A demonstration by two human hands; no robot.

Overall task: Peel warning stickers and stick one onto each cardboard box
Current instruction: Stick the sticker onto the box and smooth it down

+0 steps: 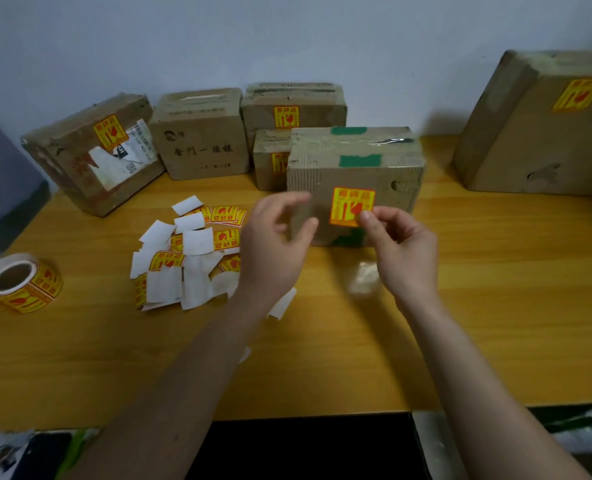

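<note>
Warning sticker [352,206] on box [355,168], touching right hand [403,249]

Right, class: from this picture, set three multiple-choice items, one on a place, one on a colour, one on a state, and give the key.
1. Where does the sticker roll lie?
A on the big box; B at the left end of the table; C between the hands.
2. What colour are the tape patches on the front box?
A blue; B red; C green.
3. The box with printed characters:
A shows no sticker; B lies crushed flat; C is held in both hands.

Key: B, the roll rests on the wood at far left. C, green patches sit along the box's top edge. A, its visible faces bear print only.
</note>
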